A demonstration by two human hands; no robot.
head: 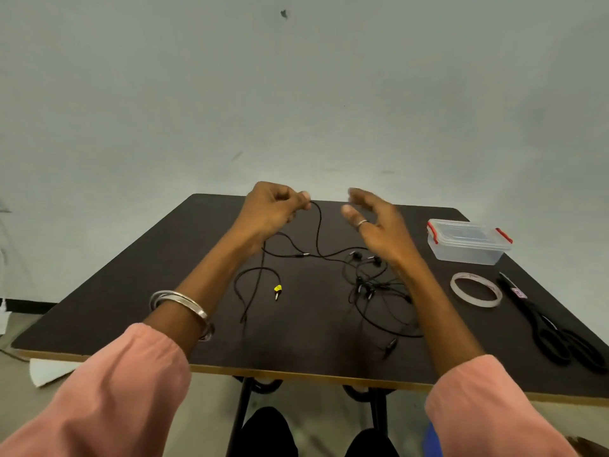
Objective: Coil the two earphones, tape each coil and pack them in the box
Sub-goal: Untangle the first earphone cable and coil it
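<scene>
1. Head view, starting at the left: the left hand (270,209) is raised over the far edge of the dark worktop (99,305), its fingers curled and pinching a thin black earphone cable (319,225) at the fingertips. Silver bangles (179,305) sit on that wrist above a pink sleeve (108,390).
2. From the pinch the cable drops in a curve to the worktop and runs on toward the middle. A second black strand hangs from under the same hand toward the near edge, beside a loop that ends in a yellow-marked plug (277,289).
3. In the middle of the worktop, nearer the right side, lies a loose tangle of earphones (369,288): thin black wires crossing each other, small black earbuds among them, an inline piece near the front edge. Which wire belongs to which set cannot be told.
4. The right hand (379,225) hovers above the far part of that tangle, fingers spread and relaxed, holding nothing, a ring on one finger. It is near the left hand but apart from it, and not touching the cable.
5. Toward the far right corner stands a clear plastic box (468,242), its lid on, with red clips; what it holds, if anything, cannot be made out.
6. Just nearer than the box lies a roll of clear tape (476,289), flat on the worktop.
7. Along the right edge lie black scissors (553,328), handles toward the near edge.
</scene>
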